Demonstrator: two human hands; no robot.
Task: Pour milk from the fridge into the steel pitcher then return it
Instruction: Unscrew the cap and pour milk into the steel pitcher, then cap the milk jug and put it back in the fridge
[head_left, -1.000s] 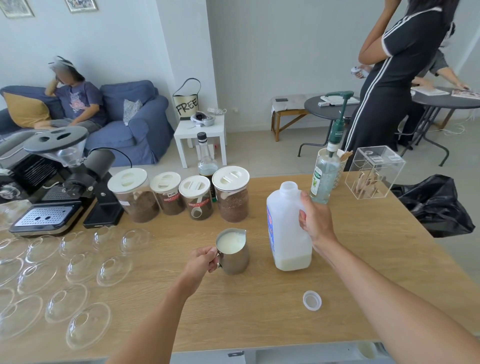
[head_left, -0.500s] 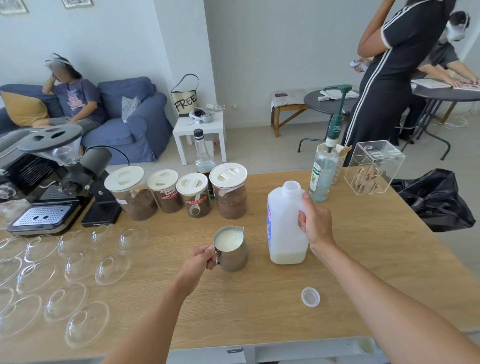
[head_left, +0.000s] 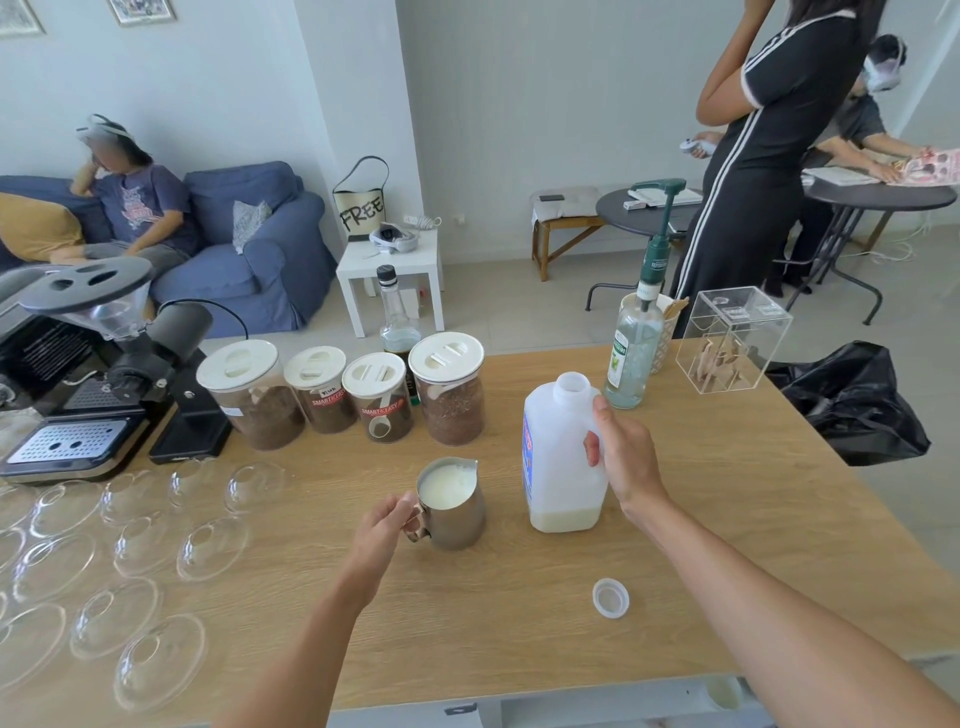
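A white plastic milk jug stands upright and uncapped on the wooden table, with only a little milk at its bottom. My right hand is wrapped around its handle. Left of it stands the steel pitcher, nearly full of milk. My left hand holds the pitcher's handle. The jug's white cap lies on the table in front of the jug.
Several lidded canisters stand behind the pitcher, with a coffee grinder and espresso machine at the left. Glass bowls cover the left of the table. A pump bottle and clear box stand behind the jug. People occupy the room beyond.
Both hands keep their holds and jug and pitcher stay on the table. My right hand's fingers have loosened slightly on the jug handle.
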